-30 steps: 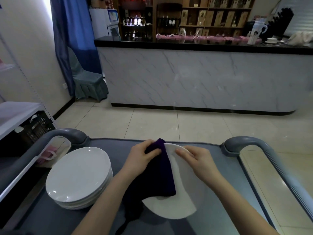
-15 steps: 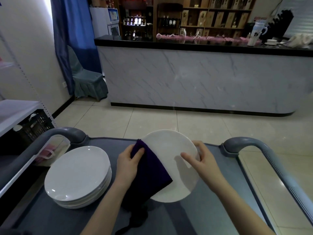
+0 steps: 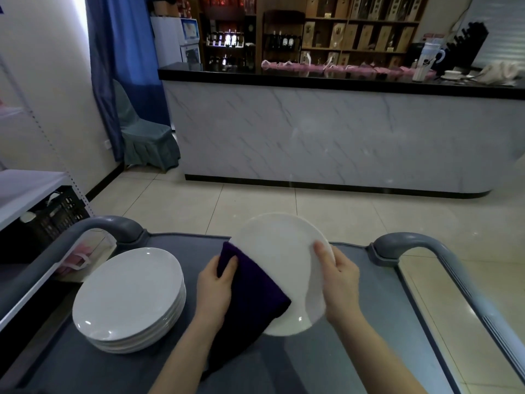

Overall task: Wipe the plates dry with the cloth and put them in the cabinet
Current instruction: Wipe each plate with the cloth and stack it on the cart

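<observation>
A round white plate [image 3: 279, 251] is held tilted above the grey cart top [image 3: 369, 336]. My right hand [image 3: 338, 275] grips its right rim, thumb on the face. My left hand [image 3: 216, 282] holds a dark purple cloth [image 3: 252, 297] against the plate's left side; the cloth drapes down over the lower left of the plate and hides that part. A stack of several white plates [image 3: 127, 297] sits on the cart to the left of my hands.
The cart has curved grey handles at the far left [image 3: 113, 226] and far right [image 3: 409, 245]. A white shelf with a black crate [image 3: 54, 217] stands at the left. Beyond the tiled floor runs a marble-fronted counter [image 3: 326, 137]; a covered chair [image 3: 145, 137] is beside it.
The plate has risen and tilted up to face me. The cloth and my left hand slid from the plate's top to its left side. My right hand shifted along the right rim.
</observation>
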